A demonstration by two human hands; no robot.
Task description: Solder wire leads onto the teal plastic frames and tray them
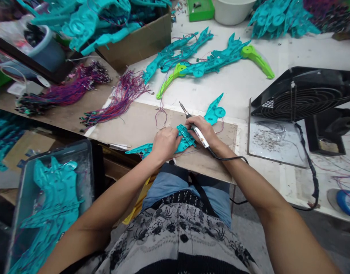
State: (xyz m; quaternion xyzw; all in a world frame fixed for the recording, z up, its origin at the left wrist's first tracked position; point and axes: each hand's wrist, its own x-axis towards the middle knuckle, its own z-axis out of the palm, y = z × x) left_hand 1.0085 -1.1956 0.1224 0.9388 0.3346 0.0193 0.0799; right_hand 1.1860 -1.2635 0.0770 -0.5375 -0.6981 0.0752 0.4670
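A teal plastic part [185,137] lies across the cardboard sheet at the table's front edge, its pointed ends sticking out to the left and the upper right. My left hand [165,142] is closed on its middle. A white soldering iron [199,135] rests in my right hand [203,130], its metal tip pointing up and left, away from the part. The fingertips of that hand are at the part's right side; whether they also pinch a wire cannot be seen. Thin red wires [219,127] trail beside the part.
Wire bundles [122,95] and teal-and-green assemblies [213,62] lie beyond my hands. A cardboard box [140,42] of teal parts stands at the back left. To the right are a black fan [300,95] and the iron's cord [303,148]. A bin [87,167] sits low left.
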